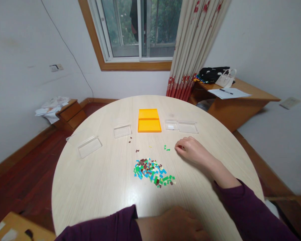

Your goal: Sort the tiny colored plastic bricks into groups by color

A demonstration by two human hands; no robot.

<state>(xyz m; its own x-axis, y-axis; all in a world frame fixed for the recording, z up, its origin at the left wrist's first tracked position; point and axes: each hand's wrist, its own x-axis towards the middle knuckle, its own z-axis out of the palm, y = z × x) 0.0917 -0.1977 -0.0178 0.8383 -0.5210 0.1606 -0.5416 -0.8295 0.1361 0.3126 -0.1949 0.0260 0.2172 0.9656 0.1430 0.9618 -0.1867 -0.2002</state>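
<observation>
Orange case (149, 126) beyond bricks (145, 168); clear boxes (122, 131) flanking.

The left sleeve (110, 224) and right sleeve (256, 207) are dark purple, plain and lightly creased, each ending in a loose hem (232, 189) partway down the forearm (217, 169). The left hand (183, 223) and right hand (192, 149) are bare.

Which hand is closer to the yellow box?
Right. The right hand is right of the yellow box and nearer the person; the left hand is farther back, past the bricks.
</observation>
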